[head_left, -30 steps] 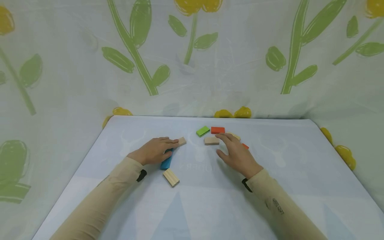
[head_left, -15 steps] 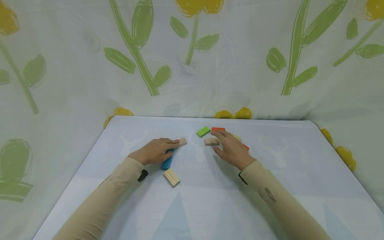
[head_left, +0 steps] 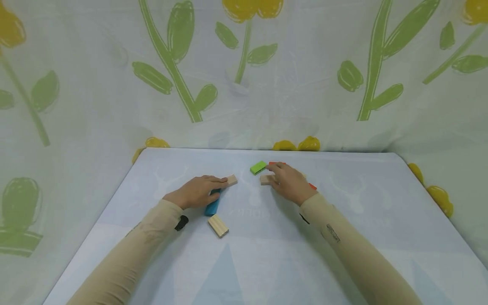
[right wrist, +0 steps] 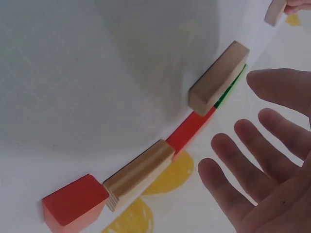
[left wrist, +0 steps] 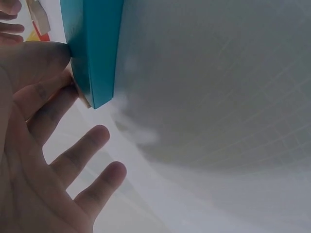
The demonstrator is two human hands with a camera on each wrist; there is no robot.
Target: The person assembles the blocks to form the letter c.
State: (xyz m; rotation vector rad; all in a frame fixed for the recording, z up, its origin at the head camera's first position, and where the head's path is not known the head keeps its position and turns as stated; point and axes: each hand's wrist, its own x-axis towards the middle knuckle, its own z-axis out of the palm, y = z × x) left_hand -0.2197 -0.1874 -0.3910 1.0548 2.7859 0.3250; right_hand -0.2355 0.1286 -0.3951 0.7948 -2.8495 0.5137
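In the head view my left hand [head_left: 195, 191] lies at a blue block [head_left: 212, 204], its thumb against the block's side. Its forefingers reach a plain wooden block [head_left: 231, 180] at the far end. The left wrist view shows the blue block [left wrist: 99, 48] close up, with the ring and little fingers stretched out free. My right hand [head_left: 292, 183] hovers with spread fingers over another plain wooden block [head_left: 265, 180]. Seen from the right wrist, nothing lies between the fingers and thumb of that hand [right wrist: 272, 150], and the plain block [right wrist: 219, 77] is just beyond the thumb tip.
A green block [head_left: 258, 167] and a red block [head_left: 277, 163] lie farther back. A striped wooden block [right wrist: 141, 172] and a second red block [right wrist: 75, 201] continue the row rightward. Another striped block [head_left: 218, 225] lies nearer me. Behind the white table [head_left: 343, 254] hangs a flowered curtain [head_left: 289, 101].
My right hand has moved left and slightly away from me, now covering part of the plain wooden block and the red one. The left hand has stayed in place.
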